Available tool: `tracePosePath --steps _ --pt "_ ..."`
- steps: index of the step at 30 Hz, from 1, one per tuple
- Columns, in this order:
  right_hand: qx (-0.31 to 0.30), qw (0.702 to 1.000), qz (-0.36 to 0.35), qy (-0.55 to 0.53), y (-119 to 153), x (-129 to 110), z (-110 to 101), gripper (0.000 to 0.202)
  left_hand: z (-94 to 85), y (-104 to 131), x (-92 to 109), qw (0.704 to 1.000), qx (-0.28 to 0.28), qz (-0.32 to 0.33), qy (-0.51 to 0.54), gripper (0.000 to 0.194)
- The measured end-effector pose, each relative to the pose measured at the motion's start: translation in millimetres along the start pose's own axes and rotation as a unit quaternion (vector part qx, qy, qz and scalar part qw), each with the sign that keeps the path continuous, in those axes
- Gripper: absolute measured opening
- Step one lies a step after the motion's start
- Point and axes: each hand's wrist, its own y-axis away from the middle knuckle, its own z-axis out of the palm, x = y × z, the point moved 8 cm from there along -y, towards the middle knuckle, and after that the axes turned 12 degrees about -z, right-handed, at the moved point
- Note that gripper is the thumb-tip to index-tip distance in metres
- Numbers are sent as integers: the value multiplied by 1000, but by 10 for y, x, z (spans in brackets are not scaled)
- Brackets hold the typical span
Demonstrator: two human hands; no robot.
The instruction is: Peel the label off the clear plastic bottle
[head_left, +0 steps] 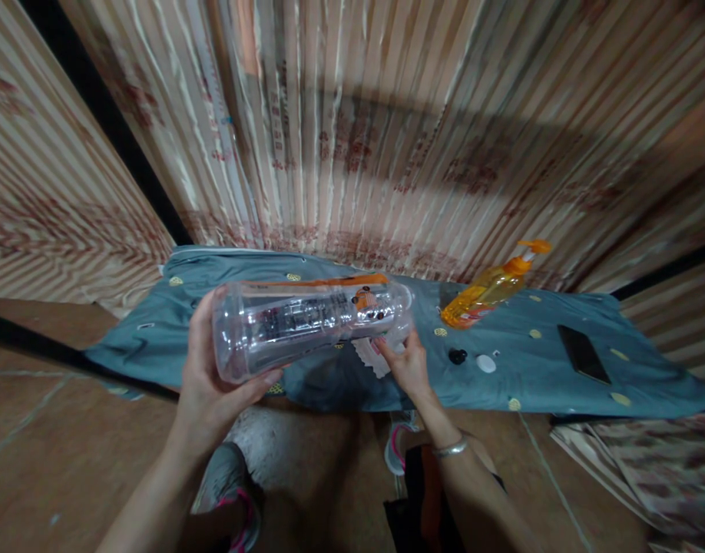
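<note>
A large clear plastic bottle [295, 315] with an orange strip and a small cartoon print lies sideways in the air, held across in front of me. My left hand [214, 369] wraps around its wide base at the left, thumb along the underside. My right hand [407, 365] is at the narrower mouth end, its fingers closed against the rim. Just below the bottle, beside my right fingertips, is a pale piece with a jagged edge [371, 358]; whether the fingers touch it I cannot tell.
A pump bottle of orange liquid [488, 292] stands tilted in view on the blue-green cloth [537, 376]. Near it lie a small black cap [458, 355], a white disc [486, 363] and a dark phone [583, 353]. A striped curtain [352, 153] hangs behind; black poles [104, 107] flank it.
</note>
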Motion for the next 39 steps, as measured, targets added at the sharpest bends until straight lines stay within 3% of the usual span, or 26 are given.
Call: tracePosePath --steps 5,21,32,39 --pt "-5 1000 -2 1 -13 -18 7 62 1 0 -34 998 -14 -37 49 108" --pt "-18 1000 -8 15 40 2 60 68 -14 -25 113 999 -11 18 42 103" --pt "-26 1000 0 17 31 -21 46 68 -24 -18 56 999 -15 -6 28 108" --pt "-31 999 -20 13 29 -71 46 64 -23 -24 128 999 -18 23 29 106"
